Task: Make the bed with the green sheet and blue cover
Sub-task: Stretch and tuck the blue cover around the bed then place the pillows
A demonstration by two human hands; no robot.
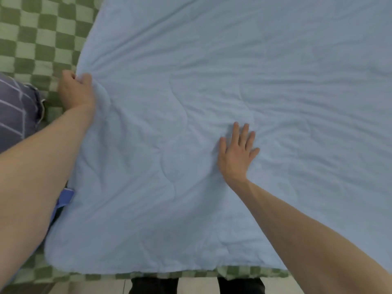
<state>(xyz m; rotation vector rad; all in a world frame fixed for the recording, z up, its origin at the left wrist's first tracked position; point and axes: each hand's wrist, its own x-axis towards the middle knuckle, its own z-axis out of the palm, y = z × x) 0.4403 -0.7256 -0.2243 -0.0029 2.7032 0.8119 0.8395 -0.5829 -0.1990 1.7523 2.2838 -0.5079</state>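
Note:
A light blue quilted cover [212,71] lies spread over most of the bed, lightly wrinkled. Under it shows the green checkered sheet [40,32], bare at the upper left and along the near edge. My left hand [75,90] grips the cover's left edge, fingers curled round the bunched fabric. My right hand [237,153] lies flat on the cover near its middle, fingers straight and spread, pressing down.
A dark grey pillow with white lines [14,111] lies at the left edge on the sheet. A strip of darker blue fabric [63,200] peeks out beside my left forearm. The tiled floor [197,285] and my dark trouser legs show below the bed's near edge.

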